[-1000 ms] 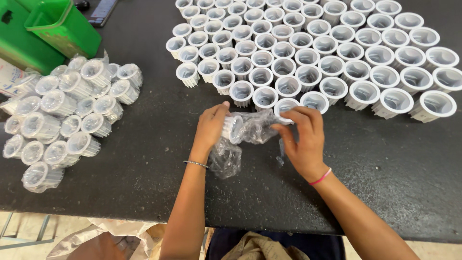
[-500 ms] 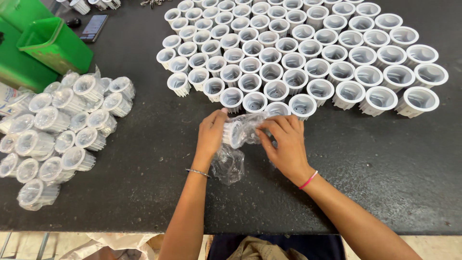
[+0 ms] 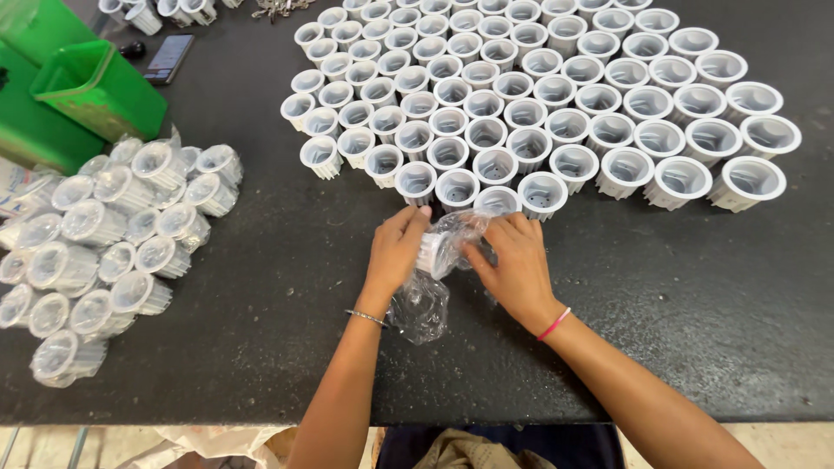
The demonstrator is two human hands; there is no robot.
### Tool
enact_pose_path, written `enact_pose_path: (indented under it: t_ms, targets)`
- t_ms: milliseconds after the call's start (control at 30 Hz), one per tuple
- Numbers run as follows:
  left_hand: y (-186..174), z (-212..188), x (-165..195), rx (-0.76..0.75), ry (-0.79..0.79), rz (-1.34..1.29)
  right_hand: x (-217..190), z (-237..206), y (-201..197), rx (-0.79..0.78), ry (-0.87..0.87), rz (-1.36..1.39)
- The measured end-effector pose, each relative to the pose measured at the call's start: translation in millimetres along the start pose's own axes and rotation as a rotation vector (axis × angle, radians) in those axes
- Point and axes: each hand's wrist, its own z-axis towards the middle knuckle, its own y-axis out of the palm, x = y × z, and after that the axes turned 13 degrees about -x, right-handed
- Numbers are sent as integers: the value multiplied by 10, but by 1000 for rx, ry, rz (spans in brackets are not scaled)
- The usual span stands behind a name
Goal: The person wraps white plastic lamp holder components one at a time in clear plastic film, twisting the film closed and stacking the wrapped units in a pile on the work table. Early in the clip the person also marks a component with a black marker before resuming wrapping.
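My left hand (image 3: 395, 254) and my right hand (image 3: 517, 265) meet low in the middle of the black table (image 3: 261, 260). Between them lies a white ribbed plastic cup (image 3: 432, 251) on its side, inside a clear plastic bag (image 3: 426, 300). The left fingers pinch the cup's rim. My right fingers grip the bag's crumpled upper part. The bag's loose end trails toward me under the left wrist.
Several upright white ribbed cups (image 3: 539, 104) stand in rows just beyond my hands. A heap of bagged cups (image 3: 104, 252) lies at the left. Green plastic bins (image 3: 78, 95) and a phone (image 3: 169, 57) sit at the far left corner. The table's near edge runs along the bottom.
The view has shifted, so the rows and the heap sit slightly differently in frame. Both hands stay on the bagged cup with small finger movements.
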Motion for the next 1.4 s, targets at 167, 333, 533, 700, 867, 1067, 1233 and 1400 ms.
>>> enact_pose_path:
  t_ms: [167, 333, 533, 700, 867, 1067, 1233, 1400]
  targets:
    - [-205, 57, -86, 218, -58, -104, 9, 0, 12, 7, -64, 65]
    - [-458, 73, -224, 414, -18, -136, -101, 18, -34, -66, -308, 194]
    - [-353, 63, -130, 285, 1, -210, -103, 6, -95, -155, -230, 450]
    - [-141, -18, 33, 187, 84, -169, 33, 18, -48, -308, 25, 491]
    - [32, -42, 105, 116, 178, -101, 63, 35, 44, -307, 370, 888]
    - [80, -40, 88, 64, 88, -128, -27, 68, -15, -207, 356, 951]
    - [113, -71, 108, 71, 74, -100, -10, 65, 17, -244, 383, 727]
    - [133, -84, 150, 90, 183, -42, 103, 6, 112, -230, 322, 633]
